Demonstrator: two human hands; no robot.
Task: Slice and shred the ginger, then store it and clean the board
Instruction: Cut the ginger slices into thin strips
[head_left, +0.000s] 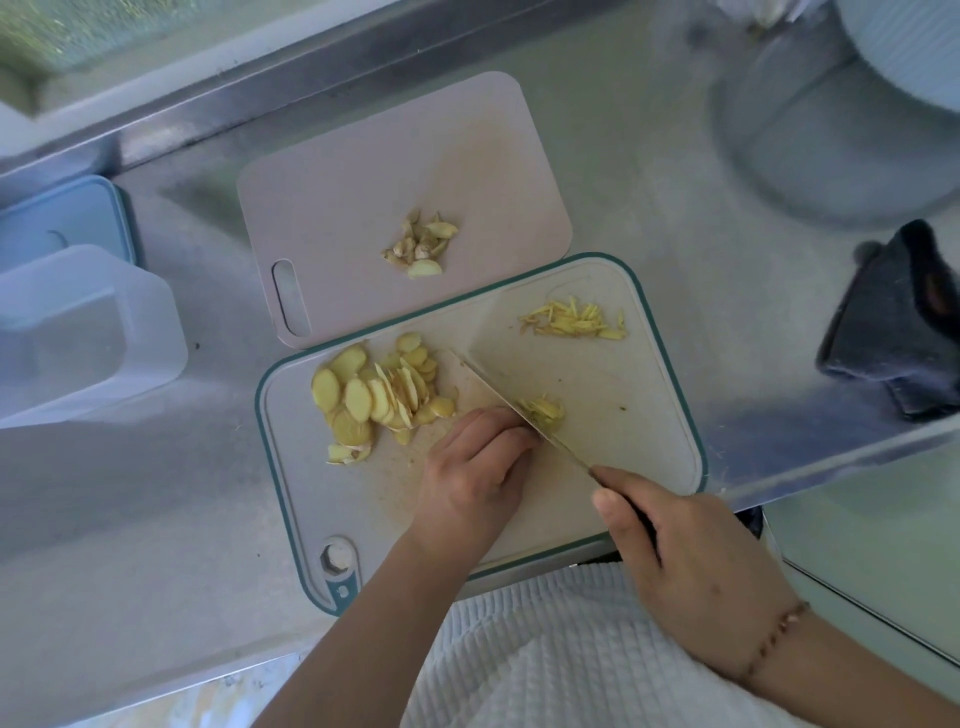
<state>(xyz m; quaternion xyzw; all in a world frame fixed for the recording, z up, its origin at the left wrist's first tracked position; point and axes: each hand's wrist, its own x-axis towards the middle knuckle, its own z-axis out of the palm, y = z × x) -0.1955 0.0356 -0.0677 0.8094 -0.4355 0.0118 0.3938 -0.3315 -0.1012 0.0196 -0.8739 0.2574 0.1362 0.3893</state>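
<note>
Lying just above the curled left hand (475, 457), ginger slices (376, 397) are pinned near the frame's centre, while the knife (524, 410) is gripped by the right hand (691, 561).

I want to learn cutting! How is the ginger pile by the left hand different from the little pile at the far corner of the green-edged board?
The ginger slices are flat, wide ovals, while the ginger shreds are thin, short sticks. The slice pile is much bigger than the shred pile. The slices overlap and lean on each other; the shreds lie loosely scattered. Both are pale yellow and sit on the same green-edged board.
</note>
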